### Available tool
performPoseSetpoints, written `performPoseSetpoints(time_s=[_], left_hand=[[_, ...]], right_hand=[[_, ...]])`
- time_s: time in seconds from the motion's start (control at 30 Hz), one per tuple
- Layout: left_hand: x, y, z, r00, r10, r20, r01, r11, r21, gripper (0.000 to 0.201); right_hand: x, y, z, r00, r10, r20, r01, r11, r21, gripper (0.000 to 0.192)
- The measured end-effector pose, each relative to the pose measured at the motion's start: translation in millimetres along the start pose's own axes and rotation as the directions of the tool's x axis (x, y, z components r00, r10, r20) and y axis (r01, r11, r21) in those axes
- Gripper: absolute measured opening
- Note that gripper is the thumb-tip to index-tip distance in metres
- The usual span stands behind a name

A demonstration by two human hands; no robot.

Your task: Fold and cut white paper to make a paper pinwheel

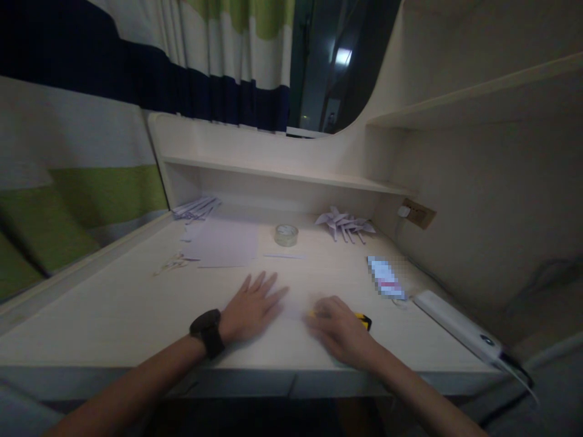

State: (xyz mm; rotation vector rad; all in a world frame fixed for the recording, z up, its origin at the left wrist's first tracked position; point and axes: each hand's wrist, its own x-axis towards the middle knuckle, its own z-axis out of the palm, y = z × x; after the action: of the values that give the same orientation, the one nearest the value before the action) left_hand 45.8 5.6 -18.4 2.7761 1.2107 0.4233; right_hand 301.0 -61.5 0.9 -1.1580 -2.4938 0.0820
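Observation:
My left hand (255,305), with a dark watch (208,331) on its wrist, lies palm down on the desk with its fingers stretched and spread. A pale, blurred piece of paper (294,309) seems to lie between both hands. My right hand (339,328) is closed and smeared by motion. Yellow shows on both sides of it, from a yellow-and-black tool (365,320) that looks like a utility knife, mostly hidden by the fingers. Beyond the hands lie a thin white paper strip (285,256) and a roll of clear tape (286,235).
Paper sheets (223,240) lie at the back left, near rolled paper sticks (195,208) and small pale scraps (170,263). Folded paper pinwheels (344,224) rest at the back right. A phone (386,278) and a white power strip (458,325) with cables lie on the right.

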Motion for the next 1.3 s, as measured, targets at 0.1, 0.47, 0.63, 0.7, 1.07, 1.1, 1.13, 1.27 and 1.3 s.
performPoseSetpoints(time_s=[0.1,0.47,0.63,0.7,1.07,1.1,1.13,1.27,1.3], left_hand=[[-4,-6,0.6,1.0,-0.013,-0.005,0.013,1.0,0.002,0.051],[-6,-5,3.0,0.999,-0.027,-0.021,0.028,0.999,0.022,0.051],[-6,-5,3.5,0.999,-0.03,-0.033,0.031,0.999,0.017,0.051],[-6,-5,3.0,0.999,-0.026,-0.028,0.027,0.999,0.021,0.051],[-6,-6,2.4,1.0,-0.003,-0.002,0.003,0.996,0.085,0.051],[-6,-6,2.1,1.0,0.0,-0.002,0.0,0.996,0.086,0.051],[-6,-6,1.9,1.0,0.002,-0.001,-0.002,0.996,0.086,0.051],[-6,-6,1.8,1.0,0.003,0.003,-0.003,0.996,0.09,0.051],[-6,-6,2.2,1.0,0.004,0.003,-0.004,0.996,0.09,0.051]], right_hand=[[0,-1,-4,1.0,-0.007,0.012,0.007,1.0,0.012,0.028],[1,-2,-5,1.0,0.004,0.015,-0.004,0.999,0.036,0.034],[2,1,2,0.996,0.08,-0.035,-0.078,0.995,0.064,0.028],[3,3,4,0.995,0.088,-0.05,-0.084,0.994,0.065,0.024],[7,12,9,0.997,-0.006,-0.074,0.009,0.999,0.039,0.016],[7,12,8,0.997,-0.01,-0.075,0.013,0.999,0.044,0.016],[7,11,7,0.997,-0.01,-0.074,0.013,0.999,0.048,0.016],[6,10,6,0.998,-0.014,-0.068,0.018,0.998,0.063,0.017],[6,11,6,0.998,-0.016,-0.065,0.02,0.998,0.065,0.017]])
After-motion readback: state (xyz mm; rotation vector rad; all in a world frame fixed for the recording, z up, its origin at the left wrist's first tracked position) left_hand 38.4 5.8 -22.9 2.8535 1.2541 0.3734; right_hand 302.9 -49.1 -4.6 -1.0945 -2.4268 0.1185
